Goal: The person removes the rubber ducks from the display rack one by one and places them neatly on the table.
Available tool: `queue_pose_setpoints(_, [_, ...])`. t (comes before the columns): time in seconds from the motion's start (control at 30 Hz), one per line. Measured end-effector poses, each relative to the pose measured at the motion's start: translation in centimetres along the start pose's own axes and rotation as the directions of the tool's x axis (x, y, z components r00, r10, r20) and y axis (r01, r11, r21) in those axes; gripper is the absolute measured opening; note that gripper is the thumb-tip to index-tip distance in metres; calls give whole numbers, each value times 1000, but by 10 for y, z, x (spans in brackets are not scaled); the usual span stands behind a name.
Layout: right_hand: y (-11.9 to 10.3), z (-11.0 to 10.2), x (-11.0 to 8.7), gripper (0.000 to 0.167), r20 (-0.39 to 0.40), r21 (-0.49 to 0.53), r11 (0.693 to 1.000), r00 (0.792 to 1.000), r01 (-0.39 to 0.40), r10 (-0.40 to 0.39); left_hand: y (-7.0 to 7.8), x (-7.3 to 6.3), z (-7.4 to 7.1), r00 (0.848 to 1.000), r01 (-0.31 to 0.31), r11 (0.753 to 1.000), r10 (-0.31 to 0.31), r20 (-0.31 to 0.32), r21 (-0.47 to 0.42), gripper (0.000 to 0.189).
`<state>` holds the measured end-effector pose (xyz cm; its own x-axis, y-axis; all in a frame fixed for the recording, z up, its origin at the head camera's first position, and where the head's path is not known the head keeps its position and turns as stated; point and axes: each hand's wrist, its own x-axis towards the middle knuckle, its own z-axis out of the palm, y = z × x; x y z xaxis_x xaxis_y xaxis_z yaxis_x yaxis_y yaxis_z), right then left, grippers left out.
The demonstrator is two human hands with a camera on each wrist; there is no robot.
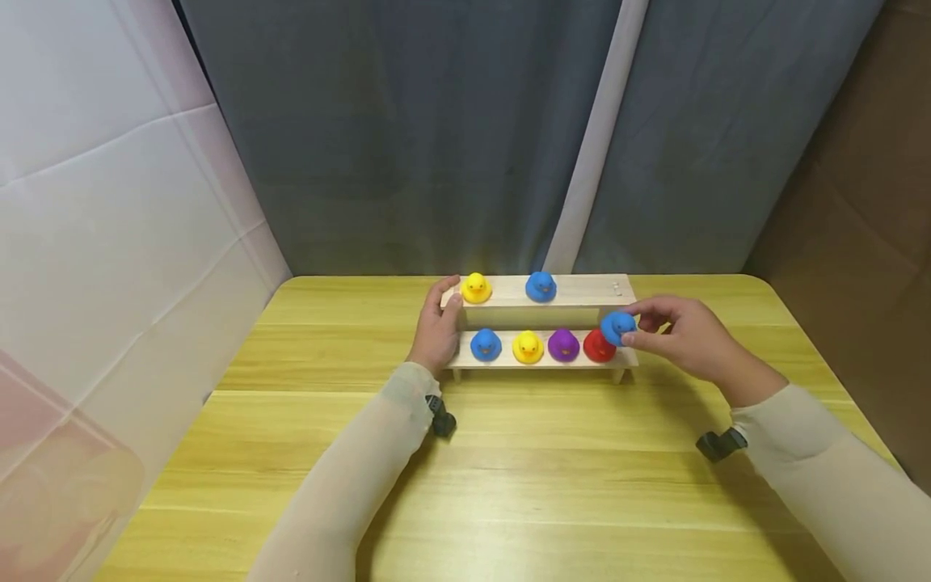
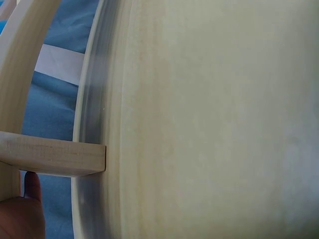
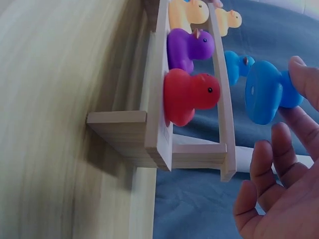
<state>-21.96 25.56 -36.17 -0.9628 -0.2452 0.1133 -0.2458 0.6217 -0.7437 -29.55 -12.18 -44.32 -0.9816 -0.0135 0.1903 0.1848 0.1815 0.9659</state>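
Observation:
My right hand (image 1: 684, 335) pinches a blue rubber duck (image 1: 617, 326) between thumb and fingers, off the shelf's right end. In the right wrist view the held duck (image 3: 264, 93) is clear of both tiers, its flat base showing. My left hand (image 1: 435, 330) grips the left end of a two-tier wooden shelf (image 1: 585, 290), thumb at the front. On the lower tier sit a blue duck (image 1: 486, 345), a yellow duck (image 1: 528, 347), a purple duck (image 1: 563, 346) and a red duck (image 1: 598, 347), partly covered by the held one. The upper tier bears a yellow duck (image 1: 476, 288) and a blue duck (image 1: 541, 287).
The shelf stands on short legs near the back edge of a wood-grain table (image 1: 509, 485). A grey curtain (image 1: 436, 145) with a pale strip (image 1: 596, 145) hangs behind. White sheeting (image 1: 109, 202) borders the left side, and a brown panel (image 1: 858, 202) the right.

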Motion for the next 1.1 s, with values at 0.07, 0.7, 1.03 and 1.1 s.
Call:
queue_pose_setpoints(0.07, [1,1,-3,37,12,16,1000,1000,-1,1,-1,0,1,1000,7,1000,-7,0,-4,40])
queue_pose_setpoints(0.7, [11,17,-20,33,100,78,996,994,37,-44,2,-1,2,1000,5,1000,-5,6,-3,40])
queue_pose_setpoints(1.03, [21,27,-25,30,126,98,994,990,52,-64,4,-3,1,1000,14,1000,-14,6,1,40])
queue_pose_setpoints(1.1, [23,29,-25,30,129,95,994,989,56,-68,4,-3,1,1000,13,1000,-13,4,0,40])
